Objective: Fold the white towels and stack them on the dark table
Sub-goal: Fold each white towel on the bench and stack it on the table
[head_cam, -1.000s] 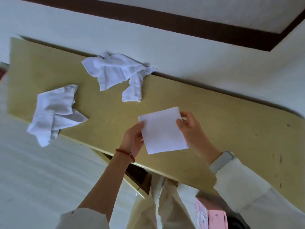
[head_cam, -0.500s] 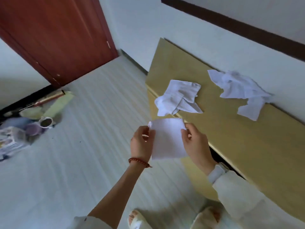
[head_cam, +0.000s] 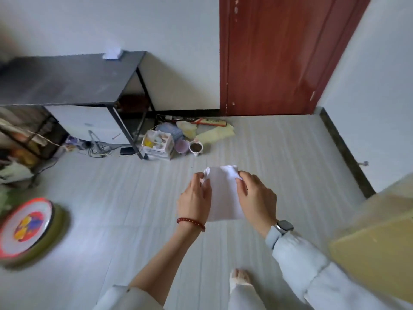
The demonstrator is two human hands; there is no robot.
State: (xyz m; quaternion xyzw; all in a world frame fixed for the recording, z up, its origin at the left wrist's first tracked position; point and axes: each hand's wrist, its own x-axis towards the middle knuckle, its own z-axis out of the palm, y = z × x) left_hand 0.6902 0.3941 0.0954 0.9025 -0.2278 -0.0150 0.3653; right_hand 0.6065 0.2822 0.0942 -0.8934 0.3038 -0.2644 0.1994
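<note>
View has swung from the yellow bench to the dark tabletop [head_cam: 67,79]; left hand [head_cam: 196,198] and right hand [head_cam: 257,195] pinch the folded towel [head_cam: 223,193]; stacking comes next.

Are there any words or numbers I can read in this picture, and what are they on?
None can be read.
Flat box by the door: printed marks, too blurred to read.
Small box on the floor: colours only, too blurred.
Round tray: a coloured picture, no letters to make out.
Watch: screen dark.
</note>
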